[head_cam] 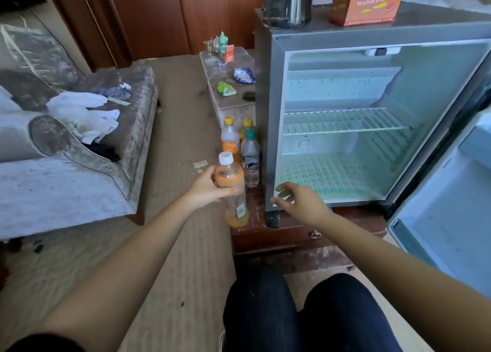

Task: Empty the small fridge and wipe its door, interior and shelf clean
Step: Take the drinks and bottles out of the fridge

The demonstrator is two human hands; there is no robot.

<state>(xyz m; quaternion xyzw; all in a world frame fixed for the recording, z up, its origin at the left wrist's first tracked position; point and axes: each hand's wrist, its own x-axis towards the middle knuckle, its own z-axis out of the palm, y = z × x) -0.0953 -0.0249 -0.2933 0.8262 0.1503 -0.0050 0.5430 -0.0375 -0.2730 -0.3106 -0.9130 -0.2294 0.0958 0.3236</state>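
The small grey fridge (268,118) stands with its door (446,219) swung wide to the right. Inside I see only a white wire shelf (342,122) and a stained interior floor (326,173). My left hand (206,189) grips an orange drink bottle (233,192) with a white cap, held upright just left of the fridge's lower corner. My right hand (300,201) hovers empty, fingers spread, in front of the fridge's bottom left edge.
Three more bottles (240,144) stand on the low wooden stand (279,234) beside the fridge. A grey sofa (74,165) with white cloths lies left. A small side table (228,80) holds packets. A metal kettle (288,3) and orange box (368,1) sit on the fridge.
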